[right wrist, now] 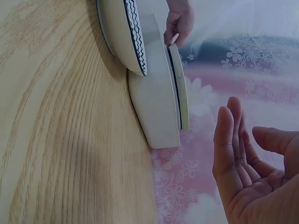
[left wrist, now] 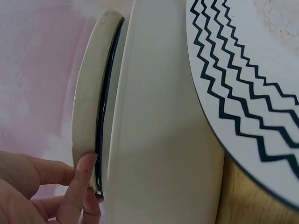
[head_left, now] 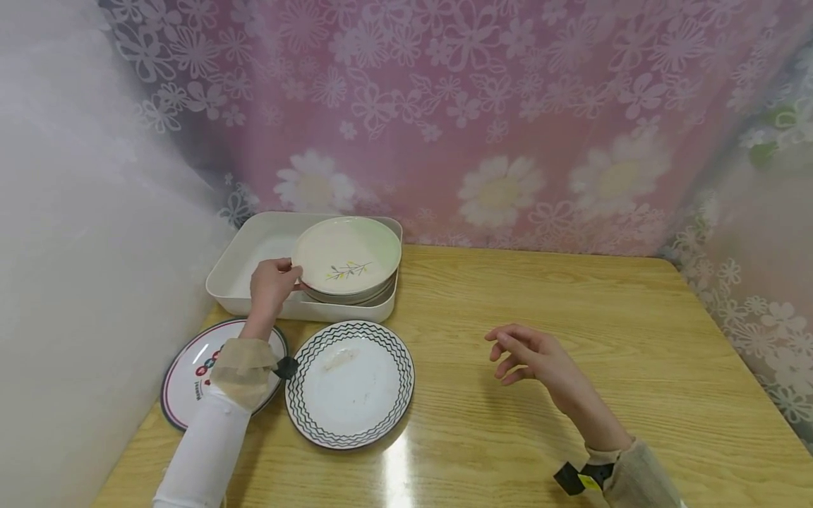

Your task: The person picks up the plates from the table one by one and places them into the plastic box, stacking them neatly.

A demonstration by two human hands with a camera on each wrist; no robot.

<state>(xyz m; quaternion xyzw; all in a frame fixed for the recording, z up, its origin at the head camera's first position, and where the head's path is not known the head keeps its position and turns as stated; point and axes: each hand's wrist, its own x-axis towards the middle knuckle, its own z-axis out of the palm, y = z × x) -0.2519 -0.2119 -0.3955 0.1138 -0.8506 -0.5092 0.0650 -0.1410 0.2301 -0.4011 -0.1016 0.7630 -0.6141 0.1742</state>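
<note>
At the bin's left part, my left hand (head_left: 273,282) pinches the left edge of a cream plate (head_left: 346,250) with a small yellow and grey sprig on it. That plate lies on top of other plates (head_left: 346,298) stacked in a white rectangular bin (head_left: 244,305). The left wrist view shows thumb and fingers on the cream plate's rim (left wrist: 86,102), with a dark edge just below it. Over the table to the right hovers my right hand (head_left: 527,360), fingers loosely bent and holding nothing; the right wrist view shows its palm (right wrist: 257,186) bare.
In front of the bin, a white plate (head_left: 352,391) with a black zigzag rim rests on the wooden table (head_left: 508,296). Left of it, partly under my left forearm, lies a white plate (head_left: 184,384) with red and blue print. A pink floral curtain (head_left: 406,127) hangs behind.
</note>
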